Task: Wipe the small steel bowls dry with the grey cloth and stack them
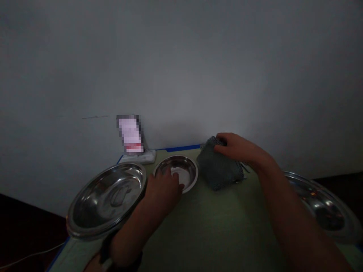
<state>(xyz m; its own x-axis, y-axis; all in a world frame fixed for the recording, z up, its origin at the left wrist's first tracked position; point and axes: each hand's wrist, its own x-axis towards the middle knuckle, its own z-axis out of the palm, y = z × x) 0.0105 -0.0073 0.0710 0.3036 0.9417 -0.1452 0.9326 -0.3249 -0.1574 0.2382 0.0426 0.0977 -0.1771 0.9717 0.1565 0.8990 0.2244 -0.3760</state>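
A small round metal bowl (190, 166) sits near the back of the table. My left hand (166, 189) lies over its near left rim with the fingers curled round the edge; the fingertips are partly hidden. To the right of this bowl, a dark grey cloth (219, 170) hangs in a loose bunch just over the tabletop. My right hand (228, 143) pinches the top of the cloth between thumb and fingers. The cloth's lower edge shows a few loose strands, and the picture is dim and somewhat blurred.
On the left, a large shiny metal basin (106, 200) stands close to my left forearm. Another wide metal basin (326, 211) lies at the right, partly behind my right forearm. A phone (131, 134) leans upright on a pale stand (137, 156) by the grey wall (181, 75).
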